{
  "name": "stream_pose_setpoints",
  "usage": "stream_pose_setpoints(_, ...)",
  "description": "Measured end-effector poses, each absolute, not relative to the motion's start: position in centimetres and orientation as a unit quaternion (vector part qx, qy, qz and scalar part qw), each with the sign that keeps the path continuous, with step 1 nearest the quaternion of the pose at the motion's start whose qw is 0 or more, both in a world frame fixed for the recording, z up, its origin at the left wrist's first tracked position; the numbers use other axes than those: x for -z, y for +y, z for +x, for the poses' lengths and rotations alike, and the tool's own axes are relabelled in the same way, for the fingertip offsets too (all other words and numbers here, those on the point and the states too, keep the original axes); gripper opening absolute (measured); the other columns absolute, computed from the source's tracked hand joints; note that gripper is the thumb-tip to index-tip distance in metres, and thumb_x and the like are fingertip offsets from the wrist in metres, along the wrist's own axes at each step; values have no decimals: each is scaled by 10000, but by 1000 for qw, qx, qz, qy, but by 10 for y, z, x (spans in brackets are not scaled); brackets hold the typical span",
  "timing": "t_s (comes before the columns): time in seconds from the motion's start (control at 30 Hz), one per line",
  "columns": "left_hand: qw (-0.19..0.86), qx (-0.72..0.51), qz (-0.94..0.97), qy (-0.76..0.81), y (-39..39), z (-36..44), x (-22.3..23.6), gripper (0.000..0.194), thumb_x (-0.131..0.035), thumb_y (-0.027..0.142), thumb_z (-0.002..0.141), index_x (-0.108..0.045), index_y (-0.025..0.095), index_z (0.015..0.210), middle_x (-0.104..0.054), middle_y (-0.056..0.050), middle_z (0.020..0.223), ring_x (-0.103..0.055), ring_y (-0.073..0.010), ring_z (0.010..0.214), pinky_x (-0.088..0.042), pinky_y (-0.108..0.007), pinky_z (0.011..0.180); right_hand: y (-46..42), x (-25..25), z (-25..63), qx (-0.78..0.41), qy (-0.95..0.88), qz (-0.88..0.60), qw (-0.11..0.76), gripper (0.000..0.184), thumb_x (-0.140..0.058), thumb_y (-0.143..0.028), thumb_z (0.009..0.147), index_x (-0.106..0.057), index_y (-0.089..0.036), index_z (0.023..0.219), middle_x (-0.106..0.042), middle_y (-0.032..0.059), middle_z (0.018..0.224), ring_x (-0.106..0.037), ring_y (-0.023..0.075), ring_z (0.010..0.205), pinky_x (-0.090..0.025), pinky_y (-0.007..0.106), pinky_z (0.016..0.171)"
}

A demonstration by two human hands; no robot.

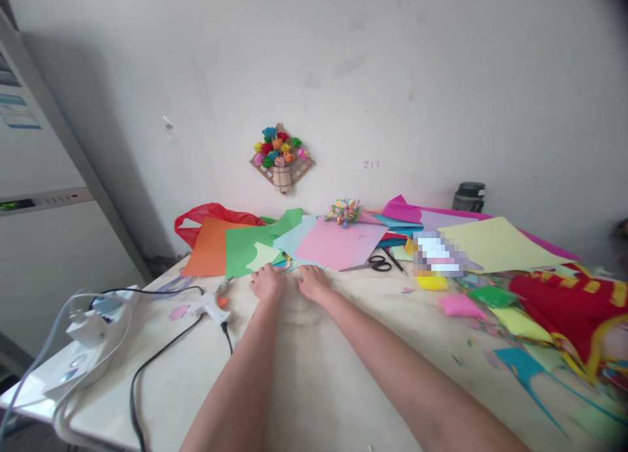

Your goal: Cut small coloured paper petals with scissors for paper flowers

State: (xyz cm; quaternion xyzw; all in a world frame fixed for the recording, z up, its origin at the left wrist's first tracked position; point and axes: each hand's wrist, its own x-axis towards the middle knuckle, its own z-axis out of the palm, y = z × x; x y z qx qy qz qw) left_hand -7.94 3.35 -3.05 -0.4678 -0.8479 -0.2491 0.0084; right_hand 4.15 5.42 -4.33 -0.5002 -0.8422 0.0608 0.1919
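Observation:
Both my arms reach far across the table. My left hand and my right hand lie side by side, fingers curled down at the near edge of a stack of coloured paper sheets. The fingertips touch a small multicoloured piece at the stack's edge; I cannot make out whether they grip it. A pink sheet and a light blue sheet lie just beyond my right hand. A green sheet and an orange sheet lie beyond my left hand.
A white glue gun with a black cord lies left of my left hand, next to a power strip. Black scissors rest right of the pink sheet. Paper scraps and red-yellow cloth cover the right side. A paper-flower basket hangs on the wall.

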Motion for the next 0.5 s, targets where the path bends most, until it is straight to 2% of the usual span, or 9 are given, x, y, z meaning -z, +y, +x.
stream_pose_setpoints(0.2,5,254,-475,-843,41,-89,34,454,-448,281,754,-522,178,1190,-581,-153,1166,-421,-295,1184,-315,-416,917,74,41,30,-56,-839,-513,176,337,-423,-295,866,-526,-140,1146,-559,134,1210,-471,234,1152,-318,339,938)
stream_pose_setpoints(0.33,-2,260,-488,-833,46,-92,35,501,-453,238,742,-491,195,1239,-556,-142,1215,-407,-276,1215,-296,-401,958,85,45,25,-57,-840,-508,183,351,-417,-273,864,-502,-149,1181,-526,127,1262,-455,228,1174,-310,351,941)
stream_pose_setpoints(0.5,-16,277,-517,-810,53,-94,38,555,-398,196,777,-386,113,1326,-529,-163,1260,-414,-246,1231,-298,-356,984,96,50,20,-40,-858,-465,216,389,-393,-227,866,-465,-183,1246,-493,68,1317,-416,189,1208,-250,333,988)
